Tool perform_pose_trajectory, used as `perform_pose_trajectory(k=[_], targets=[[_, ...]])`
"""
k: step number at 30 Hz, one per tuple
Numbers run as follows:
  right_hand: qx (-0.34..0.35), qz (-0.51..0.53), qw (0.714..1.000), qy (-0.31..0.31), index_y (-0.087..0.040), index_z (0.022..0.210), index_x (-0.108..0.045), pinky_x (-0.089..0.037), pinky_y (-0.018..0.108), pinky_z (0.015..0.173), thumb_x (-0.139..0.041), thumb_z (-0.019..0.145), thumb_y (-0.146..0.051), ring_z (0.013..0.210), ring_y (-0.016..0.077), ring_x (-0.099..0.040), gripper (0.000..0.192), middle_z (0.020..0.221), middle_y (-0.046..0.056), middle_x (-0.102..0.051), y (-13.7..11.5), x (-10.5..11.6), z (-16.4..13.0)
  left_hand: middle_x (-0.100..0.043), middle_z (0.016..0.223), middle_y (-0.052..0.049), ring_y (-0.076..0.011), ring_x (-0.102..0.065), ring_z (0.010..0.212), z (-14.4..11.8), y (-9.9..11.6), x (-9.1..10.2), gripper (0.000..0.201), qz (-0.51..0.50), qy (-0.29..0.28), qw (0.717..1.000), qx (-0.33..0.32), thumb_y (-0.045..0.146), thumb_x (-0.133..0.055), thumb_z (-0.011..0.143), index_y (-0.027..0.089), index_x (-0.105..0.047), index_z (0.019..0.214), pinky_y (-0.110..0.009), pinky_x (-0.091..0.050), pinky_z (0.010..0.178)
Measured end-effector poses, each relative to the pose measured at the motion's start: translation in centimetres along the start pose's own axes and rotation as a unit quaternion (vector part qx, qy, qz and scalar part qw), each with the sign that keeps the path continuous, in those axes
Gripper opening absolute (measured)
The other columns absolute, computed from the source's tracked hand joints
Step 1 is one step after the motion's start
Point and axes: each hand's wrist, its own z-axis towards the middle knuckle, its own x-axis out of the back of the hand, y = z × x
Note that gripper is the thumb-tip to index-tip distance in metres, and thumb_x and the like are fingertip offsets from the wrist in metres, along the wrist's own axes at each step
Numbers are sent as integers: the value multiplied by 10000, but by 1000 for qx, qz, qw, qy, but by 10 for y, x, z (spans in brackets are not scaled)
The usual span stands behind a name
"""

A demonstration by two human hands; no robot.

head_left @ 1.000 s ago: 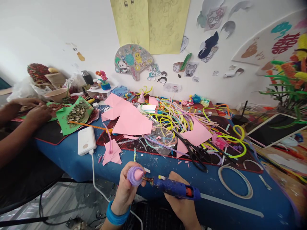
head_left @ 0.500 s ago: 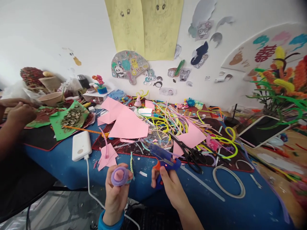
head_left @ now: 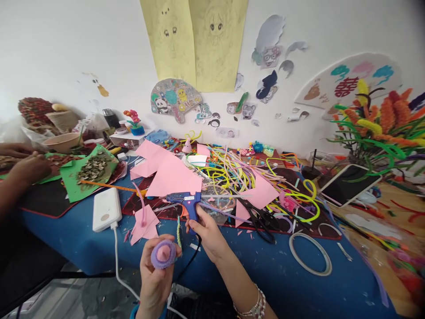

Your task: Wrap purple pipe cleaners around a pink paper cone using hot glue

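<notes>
Left hand (head_left: pixel 156 277) gripping purple coil (head_left: pixel 163 254), right hand (head_left: pixel 206 230) gripping glue gun (head_left: pixel 186 201) (blue), cluttered blue table (head_left: pixel 282 270), white wall (head_left: pixel 66 44)

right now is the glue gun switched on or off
On: a small red light glows on the blue glue gun, held upright on the mat by the right hand.

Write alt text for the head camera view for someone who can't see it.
The left hand holds up a purple and pink coil while the right hand grips a blue glue gun standing on a cluttered blue craft table.
</notes>
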Motion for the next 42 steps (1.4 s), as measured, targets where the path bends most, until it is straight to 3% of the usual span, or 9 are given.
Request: perform_pose_trajectory(k=[8, 11, 15, 19, 22, 27, 31, 37, 42], targets=[[60, -234, 970, 26, -201, 1365, -651, -561, 386, 952, -645, 853, -176, 1066, 240, -679, 512, 1178, 98, -695, 12, 2, 18, -814, 903, -68, -168, -738, 633, 1, -9, -3, 483, 16, 11, 999, 50, 423, -984, 538, 215, -789, 927, -220, -615, 576], [88, -368, 920, 100, -179, 1283, -709, -457, 458, 1098, -588, 906, -123, 1201, 285, -596, 399, 1239, 142, -654, 11, 7, 20, -812, 915, -58, -226, -775, 689, 1, -9, -7, 500, 25, 35, 996, 75, 418, -992, 519, 228, -779, 930, -307, -660, 646], [86, -518, 835, 165, -136, 1143, -749, -416, 554, 1089, -518, 962, -84, 1213, 349, -558, 298, 1202, 195, -668, 2, 19, 19, -796, 916, -41, -238, -783, 739, 2, -9, -9, 521, 30, 46, 995, 82, 389, -995, 518, 229, -750, 949, -334, -661, 726], [73, -611, 769, 171, -142, 932, -757, -463, 545, 1005, -512, 900, 33, 1103, 355, -616, 303, 1082, 197, -722, -7, 28, 17, -781, 890, -43, -266, -784, 829, 2, -9, -14, 503, 42, 41, 994, 95, 388, -965, 585, 222, -710, 986, -362, -638, 805], [82, -642, 747, 151, -150, 878, -742, -510, 467, 926, -503, 897, 39, 991, 324, -668, 305, 967, 159, -753, -21, 32, 8, -765, 896, -34, -257, -775, 863, 3, -9, -17, 469, 59, 33, 993, 101, 347, -942, 637, 219, -683, 1006, -349, -617, 829], [113, -637, 745, 164, -165, 1113, -709, -556, 363, 826, -416, 1012, -95, 994, 278, -724, 318, 1037, 116, -781, -64, 45, -37, -713, 969, -23, -204, -740, 880, 4, -8, -22, 407, 118, 18, 990, 74, 271, -926, 663, 209, -654, 961, -267, -589, 788], [190, -526, 816, 148, -228, 1123, -744, -580, 271, 687, -464, 1052, -316, 815, 216, -769, 302, 888, 48, -794, -85, 54, -80, -695, 1034, -48, -198, -712, 940, 0, -8, -34, 347, 170, -31, 985, 17, 199, -891, 703, 206, -636, 938, -255, -576, 780], [248, -421, 863, 129, -260, 1196, -725, -502, 178, 459, -520, 1024, -281, 473, 120, -635, 269, 633, -38, -687, -72, 50, -115, -671, 986, -25, -165, -667, 897, -10, -8, -55, 383, 271, -98, 944, -159, 69, -826, 743, 236, -622, 1021, -212, -539, 712], [283, -403, 854, 169, -301, 970, -755, -548, 189, 590, -628, 977, -289, 602, 133, -720, 128, 774, -23, -788, -59, 43, -119, -675, 1047, -39, -184, -667, 964, -15, -7, -56, 488, 314, -161, 901, -251, 13, -800, 756, 238, -611, 1145, -275, -572, 821]])
